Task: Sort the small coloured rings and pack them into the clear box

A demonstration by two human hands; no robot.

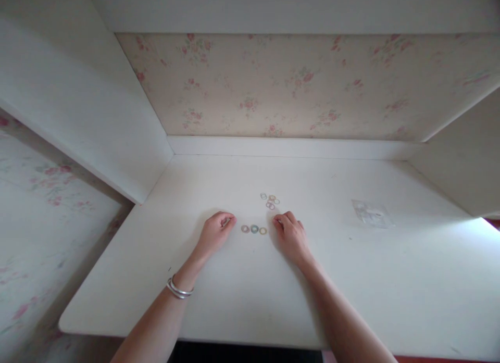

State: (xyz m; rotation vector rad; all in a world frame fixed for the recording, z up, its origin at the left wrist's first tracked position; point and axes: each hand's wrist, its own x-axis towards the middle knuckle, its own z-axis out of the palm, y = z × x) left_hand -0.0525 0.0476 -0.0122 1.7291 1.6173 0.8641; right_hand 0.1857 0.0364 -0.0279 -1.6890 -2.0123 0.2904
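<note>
Three small rings, perhaps hair ties, lie in a row between my hands: a pinkish ring (245, 228), a greenish ring (254, 229) and a yellowish ring (263, 230). Left of the row rests my left hand (217, 232), its thumb and fingertips pinched together. My right hand (291, 234) is on the other side, fingers curled into a pinch close to the yellowish ring. Whether either pinch holds something small cannot be made out. Just beyond the row is a loose group of several thin rings (270, 202) in pale colours, some overlapping. Neither hand touches the rings.
The white tabletop (242, 290) has a rounded front left corner. A clear plastic bag (373, 214) lies at the right. White side panels (94, 102) and a floral back wall (250, 87) enclose the far side. A silver bangle (180, 291) circles my left wrist.
</note>
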